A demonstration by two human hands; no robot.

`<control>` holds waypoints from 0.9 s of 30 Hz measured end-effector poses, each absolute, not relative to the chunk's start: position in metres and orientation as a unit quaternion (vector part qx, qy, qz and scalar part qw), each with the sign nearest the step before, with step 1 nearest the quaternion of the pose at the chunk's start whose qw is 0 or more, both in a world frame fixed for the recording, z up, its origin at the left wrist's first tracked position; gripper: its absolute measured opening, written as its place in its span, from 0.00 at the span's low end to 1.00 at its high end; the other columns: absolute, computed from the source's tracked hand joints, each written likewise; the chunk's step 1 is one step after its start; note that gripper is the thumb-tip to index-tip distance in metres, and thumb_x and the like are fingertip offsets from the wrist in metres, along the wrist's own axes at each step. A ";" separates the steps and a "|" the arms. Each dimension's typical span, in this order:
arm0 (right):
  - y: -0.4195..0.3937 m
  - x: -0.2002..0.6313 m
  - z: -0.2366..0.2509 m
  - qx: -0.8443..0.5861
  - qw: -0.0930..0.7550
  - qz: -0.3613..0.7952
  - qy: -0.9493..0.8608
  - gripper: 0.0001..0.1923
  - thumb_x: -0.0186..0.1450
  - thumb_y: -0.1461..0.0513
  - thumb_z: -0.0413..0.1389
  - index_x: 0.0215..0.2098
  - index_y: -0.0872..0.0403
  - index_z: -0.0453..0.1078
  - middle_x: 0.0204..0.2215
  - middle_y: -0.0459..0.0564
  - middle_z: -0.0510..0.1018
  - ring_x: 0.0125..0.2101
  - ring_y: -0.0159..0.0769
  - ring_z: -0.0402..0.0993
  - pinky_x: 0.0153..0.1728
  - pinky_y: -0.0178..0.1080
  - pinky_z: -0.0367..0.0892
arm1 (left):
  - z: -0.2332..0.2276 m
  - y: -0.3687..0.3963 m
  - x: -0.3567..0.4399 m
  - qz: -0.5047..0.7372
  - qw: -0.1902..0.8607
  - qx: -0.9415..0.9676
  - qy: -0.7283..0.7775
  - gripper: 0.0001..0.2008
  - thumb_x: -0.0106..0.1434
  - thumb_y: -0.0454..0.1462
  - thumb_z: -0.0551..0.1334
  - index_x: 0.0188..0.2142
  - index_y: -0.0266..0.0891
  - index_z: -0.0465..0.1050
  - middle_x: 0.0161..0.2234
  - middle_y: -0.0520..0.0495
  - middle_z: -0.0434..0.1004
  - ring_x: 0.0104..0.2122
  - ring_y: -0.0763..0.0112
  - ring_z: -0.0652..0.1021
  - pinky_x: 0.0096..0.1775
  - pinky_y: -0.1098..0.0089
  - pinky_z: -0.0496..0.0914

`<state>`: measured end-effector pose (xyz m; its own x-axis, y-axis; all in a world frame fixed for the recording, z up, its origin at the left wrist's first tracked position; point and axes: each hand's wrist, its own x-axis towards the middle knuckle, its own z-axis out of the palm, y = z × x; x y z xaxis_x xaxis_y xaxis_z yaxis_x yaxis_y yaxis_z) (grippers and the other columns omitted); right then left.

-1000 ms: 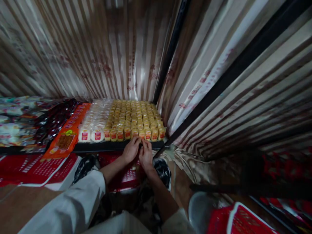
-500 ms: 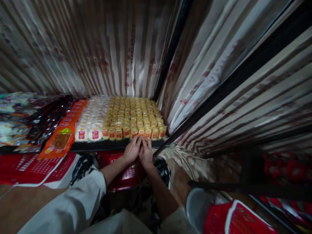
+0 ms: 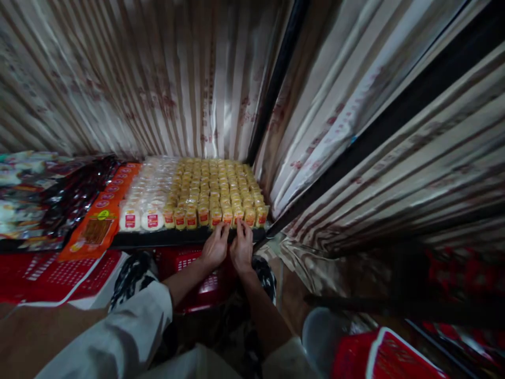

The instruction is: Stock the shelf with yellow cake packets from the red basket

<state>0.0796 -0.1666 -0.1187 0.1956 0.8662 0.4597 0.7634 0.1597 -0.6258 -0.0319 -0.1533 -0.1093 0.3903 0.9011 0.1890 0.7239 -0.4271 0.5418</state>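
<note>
Rows of small yellow wrapped cakes (image 3: 209, 181) with red-and-white labels fill the right end of a black shelf (image 3: 158, 239). At their front edge, my left hand (image 3: 215, 247) has its fingertips against the lower part of the front packets, fingers slightly bent. Just right of it, my right hand (image 3: 241, 248) reaches up to the front row, its fingers apart and touching a packet. Neither hand visibly lifts anything. White round wrapped cakes (image 3: 152, 218) stand left of the yellow ones.
An orange snack packet (image 3: 97, 226) lies farther left, beside dark shiny packets (image 3: 74, 195). Red baskets (image 3: 74, 273) sit below the shelf. A black post (image 3: 335, 173) slants past the shelf's right end, and a pleated curtain (image 3: 177, 79) hangs behind. A red bag (image 3: 386, 352) is lower right.
My hands, whose fingertips met before, have drawn apart; the right one shifted slightly right along the front row. The view moved a little. The rows look the same.
</note>
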 end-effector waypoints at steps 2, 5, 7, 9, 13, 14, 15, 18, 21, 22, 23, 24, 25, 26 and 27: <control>-0.164 0.081 -0.119 -0.647 0.423 0.062 -0.631 0.31 0.60 0.72 0.41 0.61 0.54 0.57 0.54 0.58 0.63 0.55 0.42 0.58 0.55 0.49 0.61 | -0.110 -0.153 -0.031 0.234 0.184 0.814 0.498 0.29 0.60 0.28 0.49 0.61 0.34 0.51 0.58 0.33 0.55 0.58 0.55 0.63 0.55 0.57 0.65; -0.164 0.082 -0.120 -0.643 0.428 0.063 -0.632 0.31 0.60 0.72 0.41 0.61 0.55 0.58 0.54 0.58 0.63 0.56 0.41 0.58 0.55 0.48 0.60 | -0.109 -0.155 -0.032 0.237 0.180 0.819 0.491 0.29 0.59 0.28 0.50 0.61 0.32 0.51 0.59 0.31 0.55 0.59 0.54 0.61 0.56 0.56 0.64; -0.165 0.082 -0.121 -0.639 0.434 0.062 -0.632 0.31 0.60 0.72 0.41 0.61 0.55 0.58 0.54 0.58 0.64 0.55 0.41 0.58 0.55 0.48 0.60 | -0.108 -0.158 -0.032 0.242 0.176 0.819 0.490 0.29 0.59 0.29 0.50 0.61 0.32 0.51 0.59 0.31 0.55 0.60 0.54 0.61 0.56 0.56 0.63; -0.165 0.082 -0.122 -0.636 0.440 0.059 -0.631 0.31 0.60 0.72 0.41 0.61 0.55 0.58 0.53 0.58 0.64 0.55 0.41 0.59 0.56 0.49 0.60 | -0.106 -0.160 -0.033 0.250 0.168 0.818 0.491 0.29 0.59 0.29 0.50 0.61 0.32 0.52 0.59 0.32 0.55 0.60 0.54 0.60 0.56 0.56 0.63; -0.165 0.082 -0.121 -0.630 0.451 0.054 -0.630 0.32 0.60 0.72 0.41 0.62 0.54 0.56 0.53 0.57 0.64 0.55 0.41 0.58 0.56 0.49 0.59 | -0.104 -0.163 -0.039 0.264 0.120 0.824 0.487 0.30 0.57 0.28 0.52 0.60 0.31 0.54 0.58 0.32 0.57 0.59 0.53 0.61 0.57 0.55 0.62; -0.166 0.082 -0.121 -0.627 0.455 0.056 -0.630 0.32 0.60 0.72 0.41 0.62 0.54 0.57 0.53 0.57 0.63 0.55 0.40 0.59 0.56 0.48 0.60 | -0.104 -0.164 -0.041 0.267 0.104 0.826 0.485 0.30 0.56 0.28 0.52 0.60 0.31 0.55 0.58 0.32 0.58 0.58 0.53 0.62 0.57 0.54 0.62; -0.167 0.082 -0.120 -0.624 0.459 0.058 -0.630 0.32 0.59 0.72 0.41 0.61 0.54 0.57 0.53 0.57 0.63 0.54 0.40 0.60 0.55 0.47 0.60 | -0.105 -0.165 -0.044 0.270 0.090 0.828 0.483 0.30 0.55 0.27 0.52 0.59 0.31 0.56 0.57 0.32 0.59 0.58 0.53 0.62 0.57 0.53 0.62; -0.175 0.080 -0.118 -0.615 0.466 0.064 -0.633 0.29 0.60 0.72 0.41 0.59 0.54 0.61 0.52 0.57 0.61 0.52 0.38 0.62 0.54 0.44 0.63 | -0.108 -0.172 -0.054 0.283 0.069 0.833 0.470 0.27 0.55 0.27 0.53 0.56 0.33 0.61 0.56 0.34 0.61 0.56 0.53 0.64 0.56 0.53 0.63; -0.189 0.072 -0.118 -0.612 0.464 0.075 -0.637 0.26 0.60 0.71 0.41 0.54 0.56 0.66 0.49 0.58 0.64 0.50 0.38 0.63 0.53 0.43 0.62 | -0.115 -0.184 -0.065 0.283 0.089 0.834 0.465 0.22 0.57 0.27 0.52 0.52 0.33 0.66 0.53 0.35 0.64 0.54 0.57 0.65 0.54 0.57 0.65; -0.194 0.068 -0.119 -0.607 0.458 0.090 -0.643 0.24 0.61 0.71 0.41 0.51 0.56 0.68 0.47 0.57 0.66 0.50 0.38 0.64 0.53 0.43 0.62 | -0.118 -0.189 -0.068 0.273 0.107 0.836 0.463 0.21 0.58 0.28 0.51 0.51 0.33 0.67 0.52 0.36 0.65 0.53 0.58 0.67 0.53 0.59 0.66; -0.199 0.063 -0.122 -0.600 0.445 0.113 -0.655 0.22 0.61 0.70 0.41 0.49 0.56 0.69 0.45 0.57 0.68 0.48 0.38 0.65 0.52 0.42 0.62 | -0.121 -0.195 -0.072 0.255 0.131 0.840 0.461 0.19 0.59 0.29 0.52 0.50 0.33 0.68 0.50 0.37 0.67 0.51 0.60 0.68 0.52 0.61 0.67; -0.204 0.058 -0.125 -0.594 0.424 0.144 -0.669 0.21 0.62 0.70 0.41 0.46 0.57 0.70 0.43 0.56 0.70 0.47 0.37 0.66 0.51 0.41 0.63 | -0.125 -0.200 -0.076 0.230 0.159 0.843 0.459 0.18 0.60 0.30 0.52 0.49 0.34 0.69 0.49 0.38 0.68 0.49 0.61 0.70 0.51 0.63 0.68; -0.209 0.053 -0.129 -0.591 0.391 0.184 -0.681 0.19 0.63 0.69 0.41 0.44 0.57 0.71 0.41 0.55 0.71 0.46 0.37 0.67 0.50 0.40 0.63 | -0.130 -0.206 -0.080 0.201 0.188 0.844 0.461 0.17 0.61 0.31 0.53 0.48 0.36 0.69 0.48 0.39 0.69 0.47 0.62 0.71 0.50 0.64 0.69; -0.212 0.048 -0.134 -0.592 0.350 0.228 -0.689 0.18 0.64 0.68 0.41 0.43 0.57 0.71 0.40 0.55 0.72 0.44 0.37 0.67 0.49 0.39 0.63 | -0.136 -0.211 -0.085 0.172 0.216 0.839 0.468 0.16 0.61 0.32 0.54 0.48 0.37 0.70 0.48 0.40 0.70 0.46 0.62 0.72 0.48 0.64 0.69; -0.215 0.043 -0.141 -0.596 0.306 0.269 -0.692 0.17 0.64 0.68 0.42 0.41 0.57 0.72 0.40 0.55 0.73 0.43 0.37 0.68 0.48 0.38 0.63 | -0.142 -0.216 -0.090 0.144 0.243 0.831 0.479 0.16 0.60 0.33 0.55 0.48 0.38 0.70 0.48 0.40 0.70 0.46 0.62 0.73 0.47 0.65 0.70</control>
